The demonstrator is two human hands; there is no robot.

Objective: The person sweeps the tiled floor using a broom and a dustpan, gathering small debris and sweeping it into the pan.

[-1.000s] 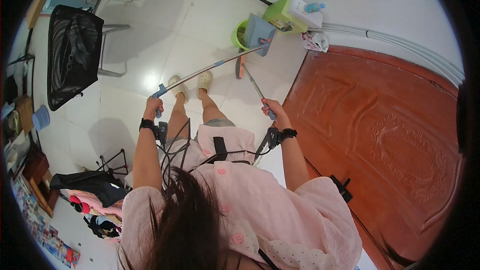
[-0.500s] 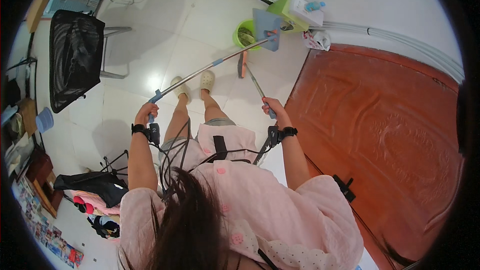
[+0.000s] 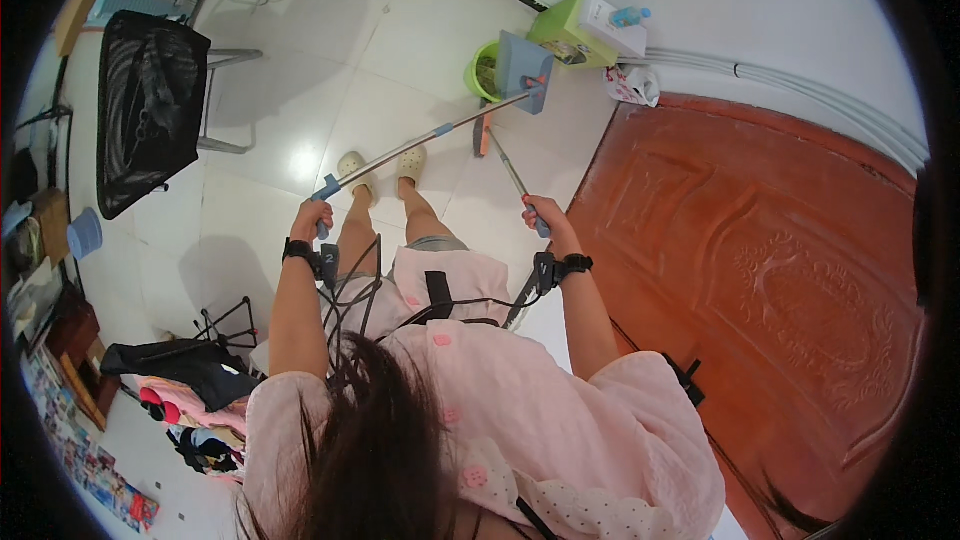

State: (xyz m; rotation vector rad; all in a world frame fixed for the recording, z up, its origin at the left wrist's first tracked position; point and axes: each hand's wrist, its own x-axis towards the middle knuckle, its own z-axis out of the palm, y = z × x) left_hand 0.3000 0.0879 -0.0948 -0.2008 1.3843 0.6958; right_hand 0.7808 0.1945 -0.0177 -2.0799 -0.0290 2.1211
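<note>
My left hand (image 3: 315, 217) is closed around the grip of a long-handled dustpan (image 3: 516, 59). Its pole slants away to the far right. The grey-blue pan is tilted up at the right rim of a green bin (image 3: 470, 75) and covers part of it; whether the two touch I cannot tell. Something greenish-brown shows inside the bin. In my right hand (image 3: 549, 216) is the handle of a broom (image 3: 482, 136), its orange and grey head low beside the bin, just under the dustpan's pole. Both wrists wear black straps with small devices.
A reddish-brown carved door panel (image 3: 700, 240) fills the right side. Behind the bin stand a green box (image 3: 560, 32), a white box with a bottle (image 3: 630, 16) and a patterned bag (image 3: 632, 86). A black chair (image 3: 150, 115) and a blue tub (image 3: 87, 235) are at left.
My left hand has shifted right and slightly forward. The pan has come down a little nearer to me and to the left. My right hand and the broom are almost unmoved.
</note>
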